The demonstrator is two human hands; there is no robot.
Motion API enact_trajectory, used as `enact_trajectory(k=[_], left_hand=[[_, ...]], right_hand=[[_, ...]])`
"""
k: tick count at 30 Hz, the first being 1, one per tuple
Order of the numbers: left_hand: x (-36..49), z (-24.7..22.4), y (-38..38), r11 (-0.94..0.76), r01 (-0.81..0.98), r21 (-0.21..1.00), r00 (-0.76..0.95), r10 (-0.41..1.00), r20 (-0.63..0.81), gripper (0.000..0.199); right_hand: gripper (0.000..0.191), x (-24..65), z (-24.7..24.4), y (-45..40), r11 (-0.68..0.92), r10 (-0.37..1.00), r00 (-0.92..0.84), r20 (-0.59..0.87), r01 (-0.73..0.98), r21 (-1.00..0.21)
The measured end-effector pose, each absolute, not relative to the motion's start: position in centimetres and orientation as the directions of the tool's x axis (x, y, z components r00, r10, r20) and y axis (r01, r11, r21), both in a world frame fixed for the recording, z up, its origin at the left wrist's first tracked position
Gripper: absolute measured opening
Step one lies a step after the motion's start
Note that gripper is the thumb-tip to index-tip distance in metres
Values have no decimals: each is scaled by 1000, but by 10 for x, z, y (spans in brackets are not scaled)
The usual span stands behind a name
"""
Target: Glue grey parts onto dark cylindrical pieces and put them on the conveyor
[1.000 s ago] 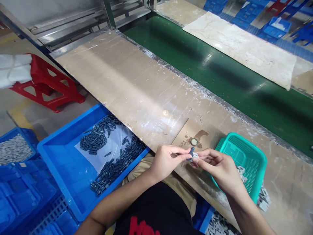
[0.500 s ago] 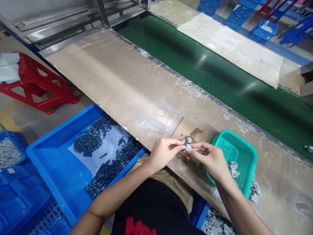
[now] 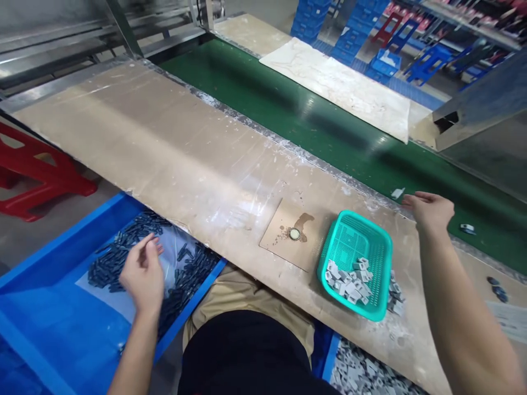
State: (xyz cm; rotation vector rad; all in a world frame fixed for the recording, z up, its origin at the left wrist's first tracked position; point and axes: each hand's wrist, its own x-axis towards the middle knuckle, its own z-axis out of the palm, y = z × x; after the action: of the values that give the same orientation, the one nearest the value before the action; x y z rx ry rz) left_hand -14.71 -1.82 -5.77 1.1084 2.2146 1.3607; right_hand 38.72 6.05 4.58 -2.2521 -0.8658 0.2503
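Note:
My left hand (image 3: pixel 144 274) hangs over the blue bin (image 3: pixel 53 307), its fingers loosely curled with a gap between them and nothing visible in them. Dark small parts (image 3: pixel 193 274) lie in piles around and below it. Over the near edge of the green belt, my right hand (image 3: pixel 430 211) has its fingers stretched to the left. A white-and-grey piece (image 3: pixel 398 193) is just beyond its fingertips, apart from them. Grey-white pieces (image 3: pixel 352 285) sit in the green basket (image 3: pixel 389 263).
A small round dish (image 3: pixel 294 234) stands on a wet-stained cardboard square (image 3: pixel 275 241). Another piece (image 3: pixel 467 228) lies on the green belt (image 3: pixel 280 99). Dark parts (image 3: pixel 498 289) rest at the table's right. A red stool (image 3: pixel 45 175) stands at the left.
My hands have moved apart from over the cardboard, the left to the blue bin and the right to the belt. The piece they held together is gone from between them. The view has shifted right.

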Motion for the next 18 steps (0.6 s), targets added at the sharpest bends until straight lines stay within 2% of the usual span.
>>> enact_trajectory(k=[2,4,6,9,11,14,16,18], left_hand=[[-181,-89,-40,455,610,649,-643,763,71,45],[-204,-122,-66,556,690,463,-596,800,-72,57],[-215,-153,-90,638,716,285,-576,769,-276,64],[-218,-180,-113,665,745,52,-564,670,-482,63],[-219,-183,-117,622,783,21,-512,663,-546,59],[-219,-171,-117,541,840,45,-415,693,-589,55],[-216,-160,-117,456,888,58,-353,758,-549,51],[-210,-153,-115,353,930,103,-277,857,-435,48]], right_hand=[[16,391,46,47,-541,689,722,70,576,-613],[20,384,48,28,-527,756,654,36,640,-560],[19,373,48,7,-485,858,509,-75,753,-445],[21,357,40,-22,-291,920,221,-325,939,-184],[19,348,30,-36,-168,908,120,-402,982,-85],[24,336,16,-46,-88,924,69,-376,995,-35],[26,331,12,-48,-75,937,53,-345,996,-51],[23,328,12,-48,-89,942,55,-330,992,-87]])
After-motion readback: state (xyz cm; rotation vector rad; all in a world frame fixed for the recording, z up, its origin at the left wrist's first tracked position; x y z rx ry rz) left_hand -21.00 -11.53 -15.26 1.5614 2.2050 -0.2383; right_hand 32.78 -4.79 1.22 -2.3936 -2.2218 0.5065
